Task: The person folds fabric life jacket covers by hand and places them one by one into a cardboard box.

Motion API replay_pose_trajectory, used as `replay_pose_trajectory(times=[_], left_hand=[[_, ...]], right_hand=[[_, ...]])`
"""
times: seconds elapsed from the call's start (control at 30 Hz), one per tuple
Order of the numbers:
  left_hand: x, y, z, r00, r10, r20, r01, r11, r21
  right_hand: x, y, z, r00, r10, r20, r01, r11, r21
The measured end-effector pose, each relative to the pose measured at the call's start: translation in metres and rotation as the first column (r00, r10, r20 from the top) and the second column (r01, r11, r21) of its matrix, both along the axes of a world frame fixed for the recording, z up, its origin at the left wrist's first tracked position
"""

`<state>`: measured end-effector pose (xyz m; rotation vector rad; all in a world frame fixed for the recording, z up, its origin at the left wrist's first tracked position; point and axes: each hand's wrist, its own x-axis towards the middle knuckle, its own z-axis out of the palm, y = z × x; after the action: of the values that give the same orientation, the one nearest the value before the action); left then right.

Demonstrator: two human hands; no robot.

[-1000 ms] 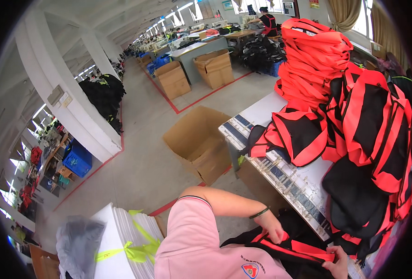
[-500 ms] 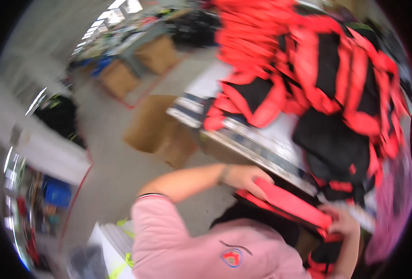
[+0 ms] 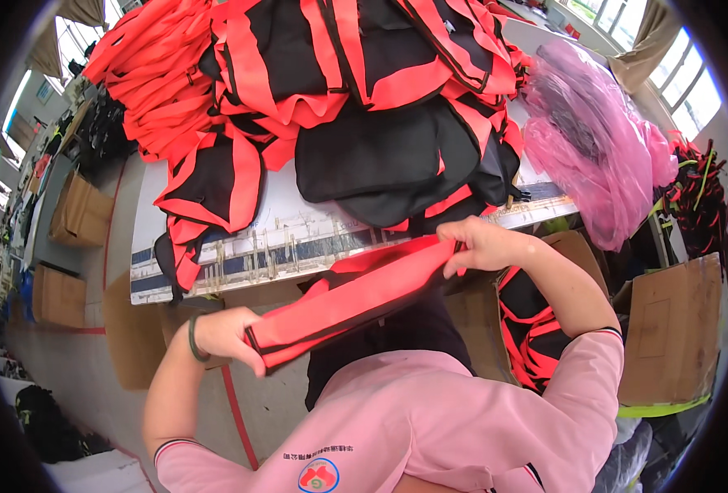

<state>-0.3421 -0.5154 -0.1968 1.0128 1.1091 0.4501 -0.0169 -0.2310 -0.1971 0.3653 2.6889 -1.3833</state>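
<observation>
In the head view, the left hand (image 3: 228, 335) clamps thumb and fingers on the near left end of a red-and-black sewn fabric piece (image 3: 347, 308); the right hand (image 3: 483, 244) pinches its far right end. The piece hangs stretched between them, before the near edge of the worktable (image 3: 298, 220). Since a second ago the person has turned to face this table and its black-and-red panels (image 3: 277, 49), apparently bringing the piece within reach of them.
</observation>
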Motion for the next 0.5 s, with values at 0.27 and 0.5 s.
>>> replay_pose_trajectory(times=[0.27, 0.5], left_hand=[[0.012, -0.01, -0.004, 0.993, 0.066, -0.102, -0.046, 0.981, 0.187], [0.003, -0.018, 0.002, 0.983, 0.105, -0.148, -0.079, 0.982, 0.172]], right_hand=[[0.006, 0.014, 0.01, 0.976, 0.172, 0.134, -0.142, 0.968, -0.207], [-0.003, -0.012, 0.029, 0.986, 0.089, 0.139, -0.092, 0.996, 0.009]])
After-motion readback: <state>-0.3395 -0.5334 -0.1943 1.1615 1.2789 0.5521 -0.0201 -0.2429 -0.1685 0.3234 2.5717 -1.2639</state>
